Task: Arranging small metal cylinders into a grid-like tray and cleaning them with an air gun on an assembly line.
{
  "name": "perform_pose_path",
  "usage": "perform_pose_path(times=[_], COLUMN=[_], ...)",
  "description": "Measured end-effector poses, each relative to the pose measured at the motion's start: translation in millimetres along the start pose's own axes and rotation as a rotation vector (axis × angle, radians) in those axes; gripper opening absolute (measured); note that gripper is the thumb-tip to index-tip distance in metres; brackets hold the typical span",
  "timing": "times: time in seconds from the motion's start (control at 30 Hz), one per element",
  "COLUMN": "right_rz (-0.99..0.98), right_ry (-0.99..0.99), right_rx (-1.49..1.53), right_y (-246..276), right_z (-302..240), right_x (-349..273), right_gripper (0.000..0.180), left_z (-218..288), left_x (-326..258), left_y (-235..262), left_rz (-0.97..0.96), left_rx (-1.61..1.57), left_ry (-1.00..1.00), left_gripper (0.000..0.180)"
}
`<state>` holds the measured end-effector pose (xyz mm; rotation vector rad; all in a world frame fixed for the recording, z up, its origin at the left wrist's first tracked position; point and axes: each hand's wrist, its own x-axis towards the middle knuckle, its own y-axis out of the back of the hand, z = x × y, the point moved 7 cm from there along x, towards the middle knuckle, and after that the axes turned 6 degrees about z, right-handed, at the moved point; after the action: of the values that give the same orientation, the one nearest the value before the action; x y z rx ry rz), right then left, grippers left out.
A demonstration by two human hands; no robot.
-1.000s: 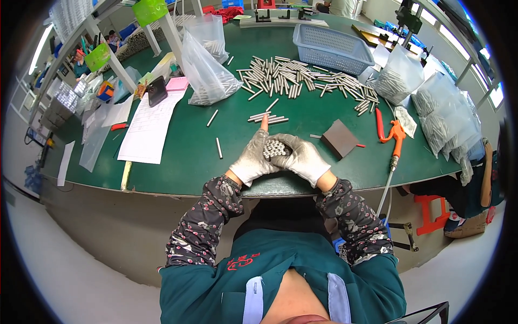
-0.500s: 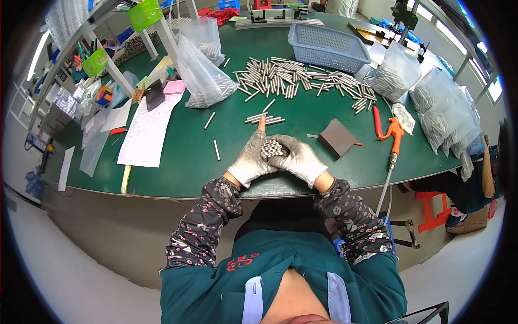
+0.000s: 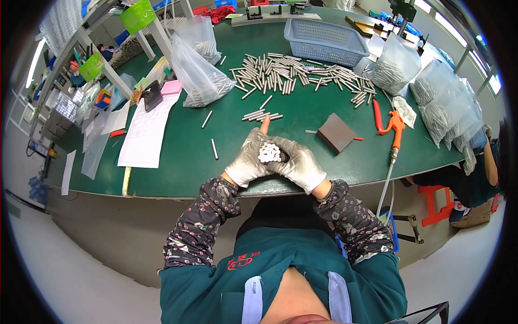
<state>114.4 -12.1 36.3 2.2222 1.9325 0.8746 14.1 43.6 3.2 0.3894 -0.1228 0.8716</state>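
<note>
- Green table [image 3: 178, 162] carries many loose metal rods [image 3: 291, 75], yet ungathered.
- Gloved left hand [image 3: 247, 162] and right hand [image 3: 297, 164] clasp one rod bundle [image 3: 269, 153] together.

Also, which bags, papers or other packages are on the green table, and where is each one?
Clear plastic bag: far left, lumpy, holds grey rods.
Second clear bag: behind it, near the table's back edge.
Clear bags: right edge, heaped, grey contents.
Printed white paper sheet: left side, rectangular.
Pink note: at the sheet's far end.
Blue mesh basket: far centre, rectangular.
</note>
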Motion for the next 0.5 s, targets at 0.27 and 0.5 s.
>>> perform_pose_path(times=[0.27, 0.5], right_rz=[-0.003, -0.022], right_ry=[0.005, -0.022], right_rx=[-0.004, 0.023], right_y=[1.3, -0.6], right_z=[-2.3, 4.2], right_x=[-1.4, -0.8], right_gripper=[0.053, 0.057], left_z=[4.7, 7.5], left_x=[1.4, 2.8], left_y=[-1.7, -2.0], left_rz=[0.063, 0.045], left_rx=[-0.157, -0.11], left_ry=[0.002, 0.005], left_gripper=[0.125, 0.125])
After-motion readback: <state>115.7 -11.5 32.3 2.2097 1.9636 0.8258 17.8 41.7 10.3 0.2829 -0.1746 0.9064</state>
